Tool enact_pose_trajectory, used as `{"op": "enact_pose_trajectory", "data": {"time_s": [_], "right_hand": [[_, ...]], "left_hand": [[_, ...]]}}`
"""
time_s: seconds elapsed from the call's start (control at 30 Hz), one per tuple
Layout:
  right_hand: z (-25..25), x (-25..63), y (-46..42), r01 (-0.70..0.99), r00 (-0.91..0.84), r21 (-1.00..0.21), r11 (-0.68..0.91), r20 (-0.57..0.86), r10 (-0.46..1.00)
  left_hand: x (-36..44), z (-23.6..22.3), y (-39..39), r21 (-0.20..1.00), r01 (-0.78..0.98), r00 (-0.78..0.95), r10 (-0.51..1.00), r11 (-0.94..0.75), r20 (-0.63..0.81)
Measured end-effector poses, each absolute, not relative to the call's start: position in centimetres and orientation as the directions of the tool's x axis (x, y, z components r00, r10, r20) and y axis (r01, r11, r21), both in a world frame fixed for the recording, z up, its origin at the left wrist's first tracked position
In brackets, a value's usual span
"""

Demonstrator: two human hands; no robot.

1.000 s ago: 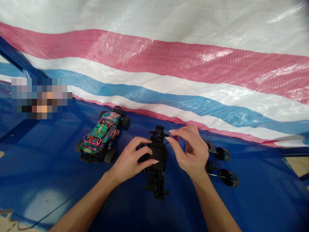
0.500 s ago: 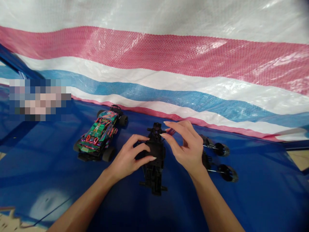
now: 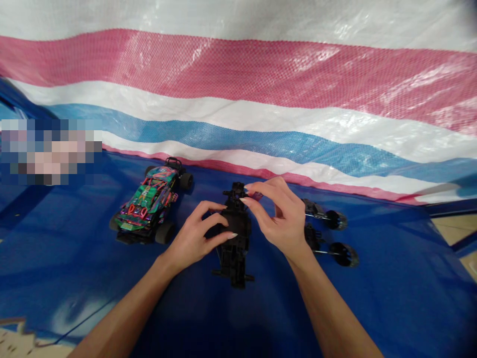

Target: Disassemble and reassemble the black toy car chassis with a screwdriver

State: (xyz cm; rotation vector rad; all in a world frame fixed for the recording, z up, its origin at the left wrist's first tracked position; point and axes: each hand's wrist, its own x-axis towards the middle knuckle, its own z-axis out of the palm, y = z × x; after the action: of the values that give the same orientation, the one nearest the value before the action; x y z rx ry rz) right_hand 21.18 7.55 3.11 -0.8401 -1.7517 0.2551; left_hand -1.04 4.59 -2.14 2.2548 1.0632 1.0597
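Observation:
A black toy car chassis [image 3: 234,253] lies lengthwise on the blue surface between my hands. My left hand [image 3: 199,231] holds its left side, with fingertips resting on the flat middle part. At the upper right end of the chassis, my right hand [image 3: 281,214] pinches thumb and forefinger close together beside a side arm. Whatever small piece is in that pinch is too hidden to name. A bit of reddish colour shows behind the fingers. Left of my left hand stands a complete toy car [image 3: 149,199] with a green, purple and orange patterned body and black wheels.
Right of my right hand lie two black axle parts with metal rods, each ending in a wheel [image 3: 345,254]. A striped plastic sheet [image 3: 238,64] hangs behind the blue tabletop [image 3: 391,298]. A pixelated patch covers the far left.
The whole view has shifted slightly, so everything appears a little higher and to the left. Both hands keep nearly the same positions on and beside the chassis.

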Motion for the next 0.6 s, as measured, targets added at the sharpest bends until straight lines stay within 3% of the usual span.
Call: {"op": "enact_pose_trajectory", "data": {"time_s": [0.17,0.6], "right_hand": [[4.1,21.7,7.1,0.354,-0.225,-0.63,0.692,0.66,0.716],[5.5,22.0,6.4,0.42,-0.05,-0.63,0.653,0.703,0.71]], "left_hand": [[-1.0,-2.2,4.6,0.635,0.463,0.413,0.785,-0.618,0.462],[-1.3,-2.4,4.7,0.636,0.469,0.413,0.789,-0.613,0.456]]}}
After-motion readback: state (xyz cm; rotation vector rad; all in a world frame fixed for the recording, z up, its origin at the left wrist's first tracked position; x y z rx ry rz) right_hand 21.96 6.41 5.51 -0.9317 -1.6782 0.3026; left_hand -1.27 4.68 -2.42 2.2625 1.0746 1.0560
